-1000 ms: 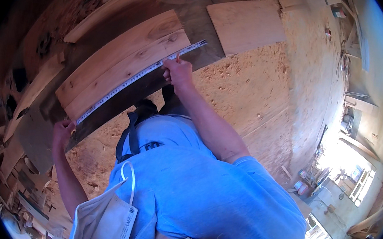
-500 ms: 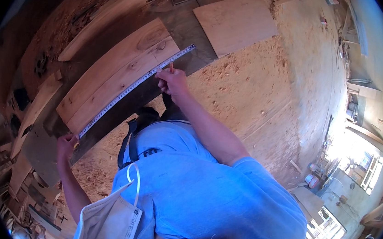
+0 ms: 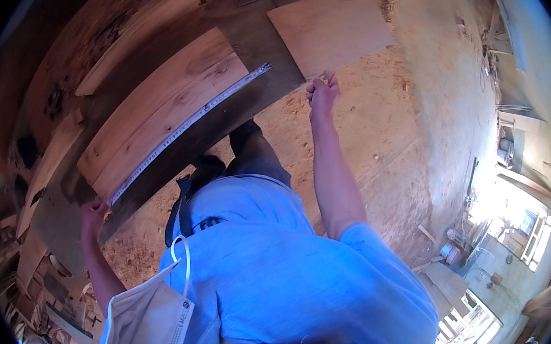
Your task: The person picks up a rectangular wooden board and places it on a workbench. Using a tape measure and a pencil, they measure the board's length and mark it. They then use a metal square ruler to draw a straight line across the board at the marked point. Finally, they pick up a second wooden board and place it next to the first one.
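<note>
one tape measure (image 3: 187, 124), two pale planks (image 3: 161, 114), one plywood sheet (image 3: 332, 28)

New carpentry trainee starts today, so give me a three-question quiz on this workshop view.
1. True or false: the tape measure lies stretched along the pale wooden board.
2. Which hand is at the tape's lower end? A) left hand B) right hand
3. Fill in: the right hand is ___ the tape.

Key: 1 true; 2 A; 3 off (apart from).
</note>
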Available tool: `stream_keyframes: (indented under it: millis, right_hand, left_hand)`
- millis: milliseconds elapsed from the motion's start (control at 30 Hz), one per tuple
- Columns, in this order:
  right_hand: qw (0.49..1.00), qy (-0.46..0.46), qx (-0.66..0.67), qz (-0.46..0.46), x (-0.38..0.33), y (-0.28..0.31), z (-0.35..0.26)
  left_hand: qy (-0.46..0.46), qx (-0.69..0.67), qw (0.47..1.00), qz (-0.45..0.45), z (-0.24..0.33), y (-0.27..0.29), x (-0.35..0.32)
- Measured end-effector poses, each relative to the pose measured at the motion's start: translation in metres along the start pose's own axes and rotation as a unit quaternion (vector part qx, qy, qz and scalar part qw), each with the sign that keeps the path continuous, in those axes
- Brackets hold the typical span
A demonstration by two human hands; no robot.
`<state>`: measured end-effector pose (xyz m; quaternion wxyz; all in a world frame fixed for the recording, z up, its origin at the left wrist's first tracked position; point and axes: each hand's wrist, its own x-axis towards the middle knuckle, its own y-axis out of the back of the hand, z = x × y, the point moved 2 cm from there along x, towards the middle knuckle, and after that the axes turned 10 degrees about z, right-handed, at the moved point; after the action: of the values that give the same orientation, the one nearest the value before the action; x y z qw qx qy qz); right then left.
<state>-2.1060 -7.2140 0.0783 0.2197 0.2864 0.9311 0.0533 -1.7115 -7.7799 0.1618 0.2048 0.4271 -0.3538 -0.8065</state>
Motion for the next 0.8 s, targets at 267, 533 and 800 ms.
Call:
stream_keyframes:
  millis: [267,533,800]
  right_hand:
    - [0.93,0.263,-0.258,0.01,0.06,-0.005,0.006]
    - [0.873,0.277,-0.393,-0.086,0.098,-0.018,-0.056]
    - [0.964,0.014,-0.095,-0.248,-0.045,-0.037,-0.031]
  left_hand:
    - [-0.001,0.0,1.0,-0.007,0.003,0.003,-0.002]
    - [0.007,0.004,1.0,-0.012,0.004,0.002,-0.001]
    - [-0.046,0.063,0.997,0.011,0.001,0.007,-0.009]
